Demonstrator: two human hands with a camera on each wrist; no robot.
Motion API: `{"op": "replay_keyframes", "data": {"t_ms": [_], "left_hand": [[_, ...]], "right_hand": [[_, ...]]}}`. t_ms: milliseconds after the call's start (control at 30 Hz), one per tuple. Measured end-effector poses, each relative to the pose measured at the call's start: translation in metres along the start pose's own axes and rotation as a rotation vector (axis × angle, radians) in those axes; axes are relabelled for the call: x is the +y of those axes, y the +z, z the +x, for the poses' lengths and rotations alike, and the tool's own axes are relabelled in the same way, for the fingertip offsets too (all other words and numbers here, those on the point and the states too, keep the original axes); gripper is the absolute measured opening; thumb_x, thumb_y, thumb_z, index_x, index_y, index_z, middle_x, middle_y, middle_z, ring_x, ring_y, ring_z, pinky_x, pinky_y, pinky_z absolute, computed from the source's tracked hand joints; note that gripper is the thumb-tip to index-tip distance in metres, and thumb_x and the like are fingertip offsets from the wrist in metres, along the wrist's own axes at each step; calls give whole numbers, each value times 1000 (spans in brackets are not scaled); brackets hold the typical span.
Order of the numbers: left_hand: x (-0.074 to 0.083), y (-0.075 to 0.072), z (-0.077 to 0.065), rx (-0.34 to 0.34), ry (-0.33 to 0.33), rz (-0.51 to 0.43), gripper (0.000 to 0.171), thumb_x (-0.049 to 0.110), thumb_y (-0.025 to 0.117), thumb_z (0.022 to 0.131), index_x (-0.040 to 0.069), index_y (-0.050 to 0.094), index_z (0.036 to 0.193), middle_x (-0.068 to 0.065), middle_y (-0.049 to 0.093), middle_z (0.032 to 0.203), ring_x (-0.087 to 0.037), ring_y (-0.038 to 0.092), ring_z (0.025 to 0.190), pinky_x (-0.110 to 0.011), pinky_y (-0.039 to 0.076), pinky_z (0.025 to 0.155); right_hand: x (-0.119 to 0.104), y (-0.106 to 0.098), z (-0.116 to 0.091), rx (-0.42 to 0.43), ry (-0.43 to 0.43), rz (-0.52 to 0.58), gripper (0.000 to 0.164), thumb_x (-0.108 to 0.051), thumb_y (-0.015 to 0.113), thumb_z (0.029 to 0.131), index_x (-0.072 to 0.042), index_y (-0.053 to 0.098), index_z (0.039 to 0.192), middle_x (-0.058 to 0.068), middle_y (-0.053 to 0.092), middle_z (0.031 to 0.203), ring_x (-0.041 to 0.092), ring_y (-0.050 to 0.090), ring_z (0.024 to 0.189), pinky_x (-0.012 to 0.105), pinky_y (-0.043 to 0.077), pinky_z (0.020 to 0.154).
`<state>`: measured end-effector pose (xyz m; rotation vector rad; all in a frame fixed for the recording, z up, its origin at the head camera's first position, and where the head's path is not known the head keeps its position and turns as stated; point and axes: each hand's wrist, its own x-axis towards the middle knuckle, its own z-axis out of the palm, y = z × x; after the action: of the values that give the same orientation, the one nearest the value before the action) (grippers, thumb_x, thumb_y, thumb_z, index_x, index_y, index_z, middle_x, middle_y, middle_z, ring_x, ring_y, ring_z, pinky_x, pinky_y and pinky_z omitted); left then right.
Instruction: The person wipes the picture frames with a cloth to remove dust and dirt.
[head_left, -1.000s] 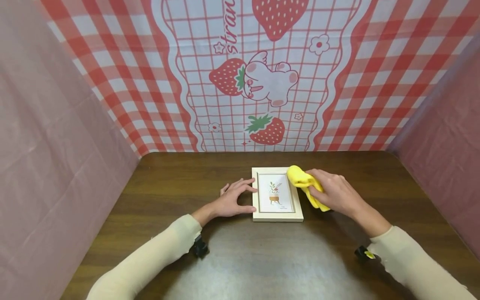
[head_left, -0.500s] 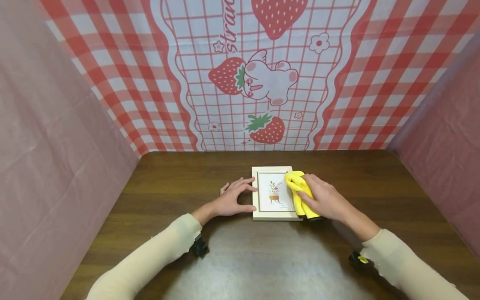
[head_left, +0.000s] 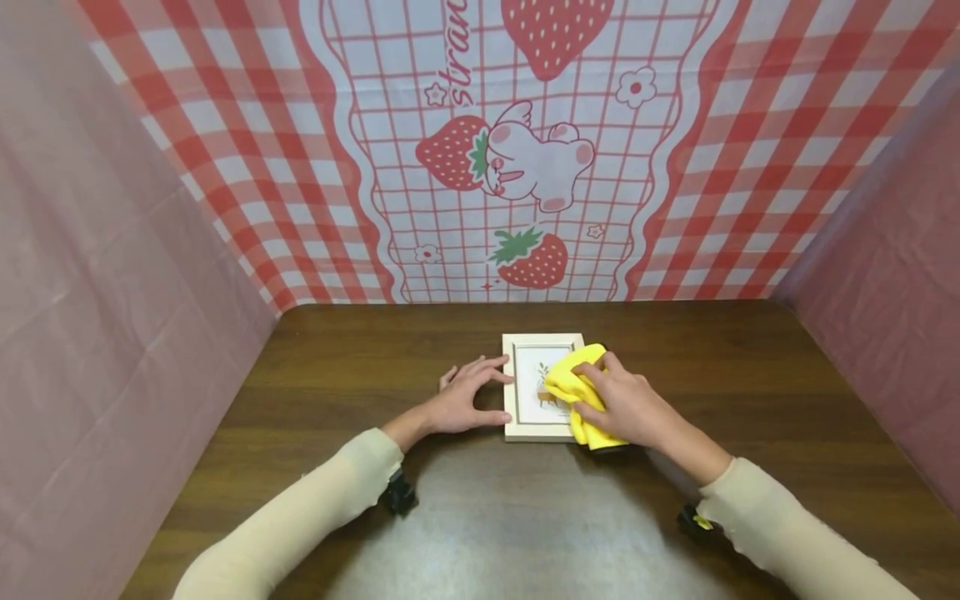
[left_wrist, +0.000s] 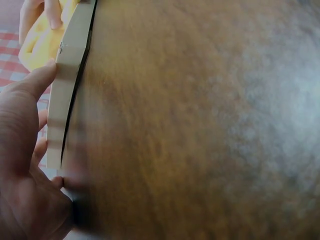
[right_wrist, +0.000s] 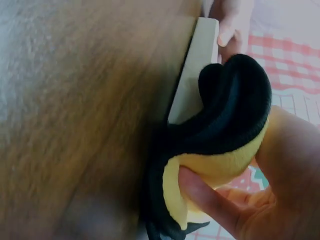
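Note:
A cream picture frame [head_left: 542,432] lies flat on the table, showing a print of a potted plant. Against its left edge rest the thumb and fingertips of my left hand [head_left: 467,400], spread along the side; the left wrist view shows them touching the rim [left_wrist: 64,100]. My right hand [head_left: 633,406] grips a bunched yellow cloth [head_left: 581,387], which covers the right side of the frame and part of the print. In the right wrist view the cloth [right_wrist: 215,167] has a black underside, and the thumb presses into its yellow face.
The brown wooden table [head_left: 480,517] extends around the frame. Behind it hangs a red-checked strawberry curtain [head_left: 525,167], with plain pinkish fabric walls at left [head_left: 127,275] and right [head_left: 892,275]. Small black devices sit at both wrists.
My right hand has moved the yellow cloth leftward from the frame's right border onto the print. My left hand has stayed at the left edge, and the frame has not visibly moved.

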<state>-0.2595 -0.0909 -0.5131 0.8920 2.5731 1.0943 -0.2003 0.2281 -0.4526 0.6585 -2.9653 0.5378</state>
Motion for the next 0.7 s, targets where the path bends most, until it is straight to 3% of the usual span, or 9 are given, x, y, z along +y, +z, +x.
{"op": "replay_keyframes", "data": {"t_ms": [167,433,700], "left_hand": [[-1,0,-1,-4,2,0,60,43,88,97,27,66,151,7,35,187,-38,18,179,-79,0,136],[0,0,-3,-7,-2,6,60,43,88,97,28,66,151,8,34,187,-37,18,179,-78,-1,137],[2,1,-2,-7,-1,6,59,44,86,99,27,66,151,8,33,188,-37,18,179,-79,-1,136]], "right_hand": [[-6,3,2,20,-25,-90,50,-24,86,96,-2,73,139,25,63,122,21,61,70,36,56,63],[-7,4,4,-5,-14,-104,51,-24,86,97,-3,72,140,26,62,124,25,63,72,39,59,66],[3,0,9,-52,12,-33,54,-29,87,98,-7,71,145,25,59,129,20,55,73,27,42,58]]}}
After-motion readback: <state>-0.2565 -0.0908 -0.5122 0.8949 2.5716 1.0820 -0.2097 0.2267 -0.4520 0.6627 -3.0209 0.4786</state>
